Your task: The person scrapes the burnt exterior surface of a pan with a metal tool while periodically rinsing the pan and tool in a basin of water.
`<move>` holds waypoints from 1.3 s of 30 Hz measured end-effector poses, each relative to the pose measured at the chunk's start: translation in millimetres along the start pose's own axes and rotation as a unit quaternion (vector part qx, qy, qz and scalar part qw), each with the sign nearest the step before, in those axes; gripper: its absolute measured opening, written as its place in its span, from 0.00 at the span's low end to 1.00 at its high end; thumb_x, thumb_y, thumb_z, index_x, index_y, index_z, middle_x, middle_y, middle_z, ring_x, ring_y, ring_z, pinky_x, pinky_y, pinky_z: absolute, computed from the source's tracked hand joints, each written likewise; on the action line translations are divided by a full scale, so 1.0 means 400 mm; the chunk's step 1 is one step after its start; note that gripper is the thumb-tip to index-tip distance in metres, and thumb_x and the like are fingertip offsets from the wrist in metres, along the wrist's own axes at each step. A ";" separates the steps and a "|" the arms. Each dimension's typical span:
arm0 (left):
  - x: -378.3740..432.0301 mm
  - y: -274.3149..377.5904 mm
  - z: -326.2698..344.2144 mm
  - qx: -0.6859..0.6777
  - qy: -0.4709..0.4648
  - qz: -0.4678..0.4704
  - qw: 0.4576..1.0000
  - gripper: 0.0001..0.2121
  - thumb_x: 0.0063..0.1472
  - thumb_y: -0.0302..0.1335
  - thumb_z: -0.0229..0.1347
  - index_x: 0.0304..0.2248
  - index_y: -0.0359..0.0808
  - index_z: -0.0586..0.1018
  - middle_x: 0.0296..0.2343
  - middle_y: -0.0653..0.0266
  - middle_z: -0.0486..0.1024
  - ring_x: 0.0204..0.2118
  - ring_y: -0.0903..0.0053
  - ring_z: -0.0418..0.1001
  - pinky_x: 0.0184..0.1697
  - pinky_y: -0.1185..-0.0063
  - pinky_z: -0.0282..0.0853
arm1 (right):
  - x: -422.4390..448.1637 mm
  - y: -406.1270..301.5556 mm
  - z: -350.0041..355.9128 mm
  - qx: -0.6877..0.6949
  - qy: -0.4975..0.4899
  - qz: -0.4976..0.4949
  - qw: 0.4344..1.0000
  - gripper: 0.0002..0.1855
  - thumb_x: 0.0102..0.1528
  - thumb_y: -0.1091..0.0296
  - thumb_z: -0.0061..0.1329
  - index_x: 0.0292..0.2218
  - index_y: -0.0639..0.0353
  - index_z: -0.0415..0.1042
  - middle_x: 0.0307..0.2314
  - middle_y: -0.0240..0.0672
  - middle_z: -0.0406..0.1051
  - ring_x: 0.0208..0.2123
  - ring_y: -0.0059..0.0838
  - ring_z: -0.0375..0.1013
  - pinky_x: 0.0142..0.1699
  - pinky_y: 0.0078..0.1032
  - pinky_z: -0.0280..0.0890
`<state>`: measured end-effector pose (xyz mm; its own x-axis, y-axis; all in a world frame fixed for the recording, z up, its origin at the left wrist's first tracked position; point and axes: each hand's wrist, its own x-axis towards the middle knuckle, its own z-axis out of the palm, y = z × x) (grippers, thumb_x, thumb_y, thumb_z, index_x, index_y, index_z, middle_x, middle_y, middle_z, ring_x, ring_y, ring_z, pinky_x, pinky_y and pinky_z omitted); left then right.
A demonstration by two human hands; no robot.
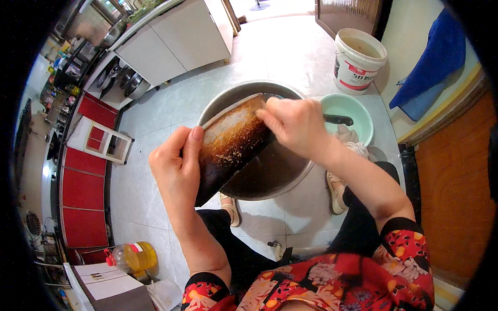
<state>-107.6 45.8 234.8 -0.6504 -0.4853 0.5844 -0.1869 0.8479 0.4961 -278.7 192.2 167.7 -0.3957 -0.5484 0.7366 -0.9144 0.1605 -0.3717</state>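
Observation:
A metal piece (237, 130), likely a pan or a tray, is tilted over a large metal basin (212, 101). Its outer face runs from a pale rim through brown burnt grease to black, with flaky specks. My left hand (177, 159) grips its left end, thumb on the outer face and fingers hidden behind. At the upper right end my right hand (299, 126) is closed on the rim; whether it also holds something small cannot be seen. Dark brown water (272, 171) fills the basin below.
On the right, a pale green bowl (365, 116) holds a black-handled tool (338, 119) and a wet cloth (346, 135). Behind it stands a white plastic bucket (356, 74) of cloudy liquid. An oil jug (136, 256) and red cabinets (82, 188) are at left. My feet flank the basin.

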 end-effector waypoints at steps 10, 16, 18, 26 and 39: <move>-0.004 -0.001 0.001 -0.019 0.007 0.002 1.000 0.13 0.61 0.29 0.57 0.22 0.30 0.72 0.12 0.62 0.57 0.16 0.82 0.54 0.20 0.78 0.53 | 0.001 0.008 0.004 -0.003 -0.001 -0.019 1.000 0.17 0.56 0.58 0.52 0.20 0.56 0.67 0.14 0.39 0.70 0.17 0.42 0.72 0.21 0.37 0.65; -0.005 -0.002 -0.003 -0.012 -0.003 -0.005 1.000 0.14 0.61 0.29 0.57 0.21 0.30 0.72 0.13 0.62 0.57 0.16 0.80 0.54 0.20 0.78 0.53 | -0.005 0.001 0.005 0.010 -0.004 -0.012 1.000 0.17 0.56 0.57 0.52 0.21 0.56 0.66 0.14 0.38 0.70 0.17 0.41 0.73 0.21 0.37 0.65; -0.006 -0.003 0.000 -0.024 0.008 0.006 1.000 0.14 0.61 0.29 0.57 0.22 0.30 0.73 0.12 0.62 0.57 0.16 0.80 0.53 0.20 0.78 0.53 | -0.016 -0.018 0.004 0.021 -0.001 -0.030 0.999 0.17 0.56 0.57 0.52 0.21 0.55 0.66 0.15 0.38 0.70 0.17 0.41 0.73 0.21 0.37 0.65; -0.001 -0.002 0.006 -0.015 0.008 0.002 1.000 0.13 0.61 0.29 0.58 0.22 0.30 0.73 0.13 0.62 0.56 0.17 0.81 0.53 0.20 0.78 0.53 | 0.007 0.023 0.010 0.003 0.005 -0.001 1.000 0.18 0.57 0.56 0.51 0.21 0.54 0.65 0.15 0.38 0.70 0.18 0.41 0.73 0.21 0.36 0.65; 0.005 0.009 0.008 0.000 0.014 -0.003 1.000 0.13 0.62 0.29 0.57 0.23 0.30 0.73 0.13 0.63 0.57 0.17 0.81 0.54 0.21 0.78 0.53 | 0.001 0.016 0.007 0.022 0.013 -0.022 0.999 0.17 0.56 0.57 0.52 0.20 0.55 0.67 0.13 0.40 0.69 0.17 0.42 0.73 0.21 0.38 0.65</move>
<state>-111.9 48.6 235.8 -0.6293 -0.4953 0.5989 -0.1900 0.8453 0.4994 -284.4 190.5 164.1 -0.3585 -0.5327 0.7666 -0.9262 0.1004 -0.3634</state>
